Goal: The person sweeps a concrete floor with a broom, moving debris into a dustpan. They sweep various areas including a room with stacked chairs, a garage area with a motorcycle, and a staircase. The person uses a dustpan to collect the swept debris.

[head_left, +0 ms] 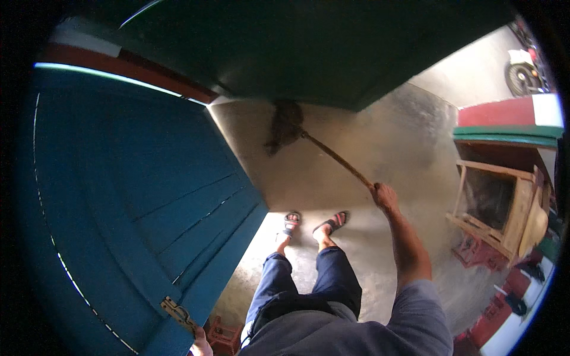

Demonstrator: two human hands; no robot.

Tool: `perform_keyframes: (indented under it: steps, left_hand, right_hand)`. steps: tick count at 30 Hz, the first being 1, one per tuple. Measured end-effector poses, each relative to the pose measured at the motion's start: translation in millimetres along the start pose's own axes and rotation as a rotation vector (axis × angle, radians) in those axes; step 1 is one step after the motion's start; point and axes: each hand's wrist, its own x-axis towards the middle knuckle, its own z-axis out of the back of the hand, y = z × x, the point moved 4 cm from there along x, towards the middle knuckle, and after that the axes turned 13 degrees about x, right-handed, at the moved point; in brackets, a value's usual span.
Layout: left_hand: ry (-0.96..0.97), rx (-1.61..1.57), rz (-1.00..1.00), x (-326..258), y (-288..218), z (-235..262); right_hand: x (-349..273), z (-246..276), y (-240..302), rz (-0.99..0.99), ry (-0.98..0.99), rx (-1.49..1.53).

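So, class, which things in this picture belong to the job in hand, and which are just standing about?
In the job:
- long-handled broom, gripped by the right hand
- blue door, with the left hand at its edge

Just standing about:
- wooden furniture piece, right
- motorbike, upper right

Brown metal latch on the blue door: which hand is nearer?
Left. The left hand is beside the latch; the right hand is far away, gripping a long brown stick.
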Motion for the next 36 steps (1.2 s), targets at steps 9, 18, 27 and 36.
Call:
perform_keyframes:
  steps: [9,18,27,36]
  left_hand:
    - [0.059,-0.094,-0.24,-46.9,-135.8,-40.3]
    - [0.362,-0.187,-0.432,-35.4,-240.8,-98.1]
    - [0.082,-0.106,-0.65,-65.0,-403.1,-130.3]
    - [0.145,-0.149,-0.666,-50.2,-464.7,-141.7]
  right_hand:
    - [-165.0,-24.0,-187.7,-0.302,-0.206,0.278]
    - [-391.4,-137.9,-270.6,-0.709,-0.172,0.587]
    - [-497.1,-159.6,-224.8,-0.906,-0.352,0.788]
    - [-287.9,-65.7,-207.9,-0.547,-0.499,0.693]
